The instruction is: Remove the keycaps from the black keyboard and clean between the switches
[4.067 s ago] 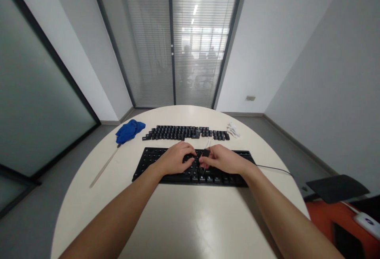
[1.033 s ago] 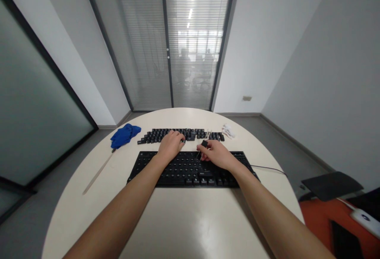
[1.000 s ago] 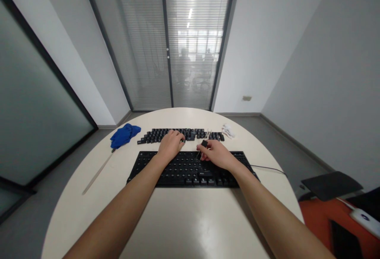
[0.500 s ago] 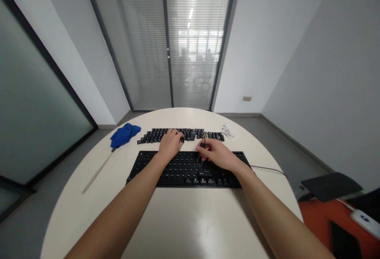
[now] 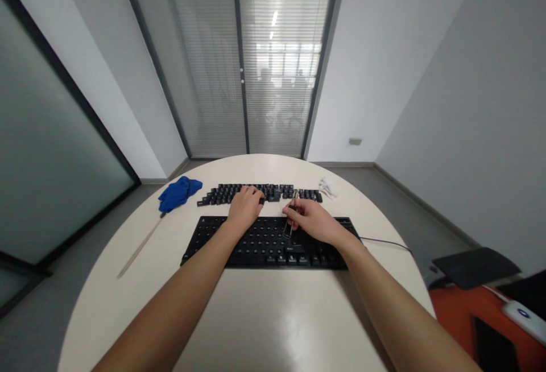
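Observation:
A black keyboard [image 5: 256,249] lies across the table, with most of its keycaps off and some still on along its near edge. Behind it, loose black keycaps [image 5: 226,193] stand in rows. My left hand [image 5: 246,207] rests between the keyboard and these rows, its fingers closed at a dark keycap by the fingertips. My right hand [image 5: 309,217] is over the right half of the keyboard, fingers wrapped round a wire keycap puller [image 5: 288,230] whose wire loops point down to the board.
A blue cloth [image 5: 179,194] and a thin brush [image 5: 140,247] lie on the left of the round table [image 5: 256,315]. At the back right is a crumpled white cloth [image 5: 328,188]. A cable [image 5: 386,242] runs right. An orange chair [image 5: 458,315] stands beside the table.
The puller in my right hand has tilted slightly, and the dark piece at my right fingers shows less. My left hand has hardly moved.

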The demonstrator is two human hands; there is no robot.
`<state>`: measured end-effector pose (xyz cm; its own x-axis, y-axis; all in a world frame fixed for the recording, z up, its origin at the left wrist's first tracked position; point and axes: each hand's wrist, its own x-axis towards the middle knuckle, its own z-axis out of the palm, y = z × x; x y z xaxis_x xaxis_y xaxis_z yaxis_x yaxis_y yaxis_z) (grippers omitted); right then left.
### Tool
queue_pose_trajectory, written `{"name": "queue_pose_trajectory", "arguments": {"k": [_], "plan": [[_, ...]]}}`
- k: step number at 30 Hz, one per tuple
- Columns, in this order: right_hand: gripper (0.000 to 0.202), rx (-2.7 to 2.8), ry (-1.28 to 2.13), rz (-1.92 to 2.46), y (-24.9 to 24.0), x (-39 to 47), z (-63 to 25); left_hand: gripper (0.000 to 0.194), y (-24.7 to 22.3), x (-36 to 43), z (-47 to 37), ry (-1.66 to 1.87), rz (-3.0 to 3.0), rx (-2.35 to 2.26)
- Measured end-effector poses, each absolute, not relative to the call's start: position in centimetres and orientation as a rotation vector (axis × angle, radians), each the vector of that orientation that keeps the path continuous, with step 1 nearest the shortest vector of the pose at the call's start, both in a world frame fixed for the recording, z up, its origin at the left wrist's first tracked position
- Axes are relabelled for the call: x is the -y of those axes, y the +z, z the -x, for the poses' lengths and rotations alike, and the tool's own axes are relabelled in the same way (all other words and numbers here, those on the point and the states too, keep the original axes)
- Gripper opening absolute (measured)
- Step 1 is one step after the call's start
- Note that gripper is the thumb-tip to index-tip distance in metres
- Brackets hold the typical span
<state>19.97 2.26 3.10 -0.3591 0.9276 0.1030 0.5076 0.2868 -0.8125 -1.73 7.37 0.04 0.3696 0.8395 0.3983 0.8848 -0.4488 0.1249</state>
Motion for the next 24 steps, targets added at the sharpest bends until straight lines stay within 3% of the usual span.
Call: {"name": "queue_pose_trajectory", "arguments": {"k": [6, 12, 24], "plan": [[0.026, 1.955, 0.994, 1.245, 3.5, -2.1, -20.2, 0.017, 0.6, -4.6, 1.2, -0.749, 2.612, 1.500], [0.024, 1.871, 1.034, 1.270, 3.7, -1.8, -20.0, 0.039, 0.1, -1.1, 1.5, -0.772, 3.008, 1.226], [0.036, 1.861, 1.158, 1.200, 4.0, -1.0, -18.8, 0.038, 0.0, -0.5, 3.8, -0.792, 2.934, 1.343]]}}
